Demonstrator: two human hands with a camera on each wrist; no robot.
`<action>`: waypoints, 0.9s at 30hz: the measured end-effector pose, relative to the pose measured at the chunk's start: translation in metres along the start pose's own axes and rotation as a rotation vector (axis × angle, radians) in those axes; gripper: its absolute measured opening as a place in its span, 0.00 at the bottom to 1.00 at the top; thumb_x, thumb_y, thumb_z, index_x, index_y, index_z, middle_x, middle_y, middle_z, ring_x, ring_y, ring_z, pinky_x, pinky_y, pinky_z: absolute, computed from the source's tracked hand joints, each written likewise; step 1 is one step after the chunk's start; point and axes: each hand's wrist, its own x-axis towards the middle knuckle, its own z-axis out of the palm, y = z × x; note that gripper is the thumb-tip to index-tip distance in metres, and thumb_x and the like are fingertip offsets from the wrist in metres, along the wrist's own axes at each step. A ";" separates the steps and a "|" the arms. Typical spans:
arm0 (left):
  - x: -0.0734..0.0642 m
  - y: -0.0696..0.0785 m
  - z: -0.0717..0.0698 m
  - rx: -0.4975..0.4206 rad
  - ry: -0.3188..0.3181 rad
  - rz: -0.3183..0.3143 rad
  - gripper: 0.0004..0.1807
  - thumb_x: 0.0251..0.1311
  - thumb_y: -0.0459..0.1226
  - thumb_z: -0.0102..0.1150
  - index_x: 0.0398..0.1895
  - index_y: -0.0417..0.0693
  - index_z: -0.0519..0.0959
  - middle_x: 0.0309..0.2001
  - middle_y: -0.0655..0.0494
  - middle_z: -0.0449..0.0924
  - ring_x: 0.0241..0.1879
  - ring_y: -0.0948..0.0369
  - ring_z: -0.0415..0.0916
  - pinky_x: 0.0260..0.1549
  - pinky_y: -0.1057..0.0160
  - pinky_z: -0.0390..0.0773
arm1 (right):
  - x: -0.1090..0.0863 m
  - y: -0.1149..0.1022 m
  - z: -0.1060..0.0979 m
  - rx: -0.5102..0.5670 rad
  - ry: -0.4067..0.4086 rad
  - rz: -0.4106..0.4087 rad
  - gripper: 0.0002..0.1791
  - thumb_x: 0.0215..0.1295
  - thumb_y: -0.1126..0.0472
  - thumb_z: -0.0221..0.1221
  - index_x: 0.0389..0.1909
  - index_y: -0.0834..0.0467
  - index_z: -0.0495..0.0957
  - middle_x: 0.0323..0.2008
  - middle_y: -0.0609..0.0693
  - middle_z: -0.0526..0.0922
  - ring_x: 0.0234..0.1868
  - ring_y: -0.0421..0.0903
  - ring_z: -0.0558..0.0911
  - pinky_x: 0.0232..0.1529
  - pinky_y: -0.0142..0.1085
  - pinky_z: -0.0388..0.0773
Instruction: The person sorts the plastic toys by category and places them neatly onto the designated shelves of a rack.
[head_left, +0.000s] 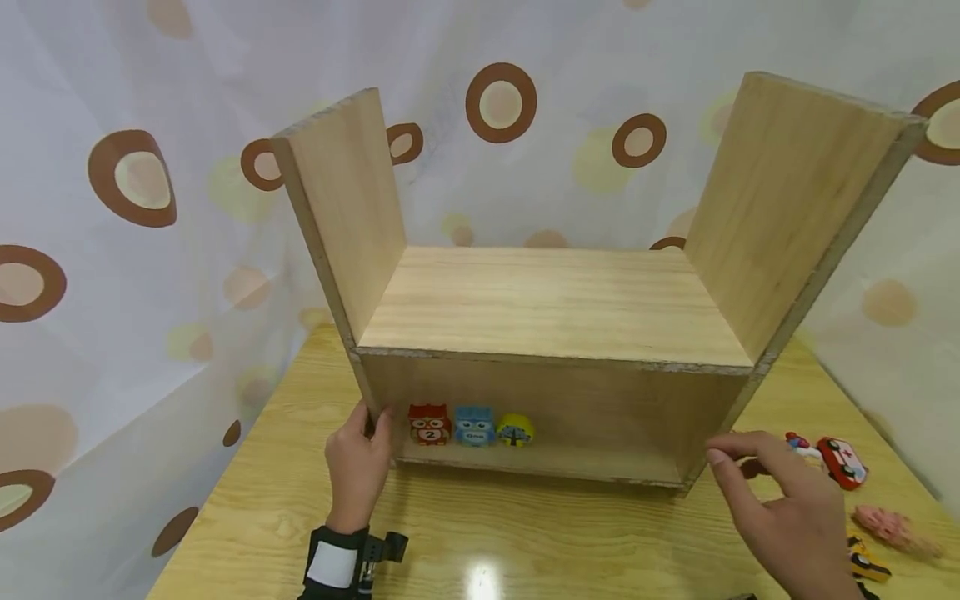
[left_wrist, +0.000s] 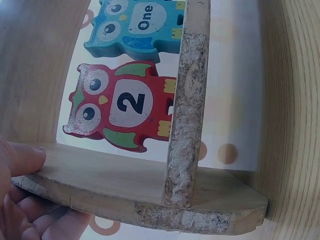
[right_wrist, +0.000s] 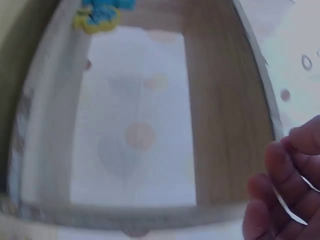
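Here's the wood-grain table (head_left: 270, 475), wooden shelf (head_left: 555, 304) atop, toy ambulance (head_left: 842, 463) right, red owl (head_left: 431, 426), blue owl (head_left: 475, 427), yellow tree (head_left: 516, 431) on the lower board

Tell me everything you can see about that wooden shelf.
The wooden shelf looks like pale, grained wood with rough edges. It stands on the table, two side panels rising above the middle board, an open compartment below. A red owl, blue owl and yellow piece stand inside, toward the left. The left hand grips its left panel.

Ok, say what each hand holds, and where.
The left hand holds the shelf by the lower part of its left side board; the right hand holds nothing visible.
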 end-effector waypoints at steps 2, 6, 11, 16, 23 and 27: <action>-0.003 -0.001 -0.002 0.006 0.006 -0.009 0.11 0.66 0.35 0.61 0.43 0.34 0.83 0.36 0.37 0.88 0.30 0.48 0.87 0.25 0.53 0.84 | 0.002 0.004 -0.008 -0.023 0.046 0.102 0.09 0.59 0.75 0.64 0.36 0.59 0.84 0.32 0.19 0.78 0.33 0.17 0.74 0.36 0.14 0.69; -0.008 -0.003 -0.006 0.022 0.017 -0.020 0.09 0.66 0.33 0.60 0.42 0.34 0.83 0.34 0.37 0.88 0.28 0.49 0.87 0.22 0.55 0.82 | 0.006 0.034 -0.020 -0.093 0.111 0.270 0.06 0.64 0.69 0.62 0.40 0.60 0.84 0.30 0.15 0.74 0.32 0.16 0.72 0.37 0.15 0.65; -0.010 -0.005 -0.006 0.016 0.004 -0.025 0.11 0.66 0.34 0.60 0.43 0.33 0.83 0.35 0.36 0.87 0.29 0.47 0.87 0.23 0.51 0.84 | 0.009 0.115 -0.031 -0.245 0.056 0.320 0.13 0.74 0.55 0.54 0.54 0.52 0.80 0.40 0.22 0.72 0.40 0.19 0.67 0.44 0.23 0.65; -0.009 -0.004 -0.003 0.018 0.011 -0.017 0.11 0.66 0.34 0.60 0.43 0.32 0.83 0.36 0.35 0.87 0.31 0.46 0.88 0.25 0.49 0.84 | 0.023 0.155 -0.042 -0.376 -0.155 0.363 0.22 0.76 0.50 0.49 0.55 0.64 0.76 0.45 0.61 0.81 0.37 0.50 0.79 0.37 0.49 0.73; -0.013 -0.003 0.002 0.013 -0.002 -0.011 0.10 0.65 0.34 0.61 0.42 0.34 0.83 0.35 0.37 0.88 0.31 0.48 0.88 0.24 0.52 0.84 | 0.023 0.175 -0.051 -0.448 -0.295 0.486 0.23 0.75 0.55 0.48 0.51 0.74 0.72 0.44 0.76 0.78 0.37 0.68 0.77 0.35 0.56 0.71; -0.016 -0.003 0.002 0.011 0.012 -0.002 0.08 0.65 0.33 0.61 0.40 0.35 0.83 0.31 0.40 0.88 0.27 0.50 0.87 0.21 0.56 0.82 | 0.029 0.206 -0.053 -0.486 -0.407 0.558 0.28 0.75 0.52 0.48 0.51 0.78 0.69 0.44 0.78 0.76 0.38 0.69 0.77 0.35 0.54 0.73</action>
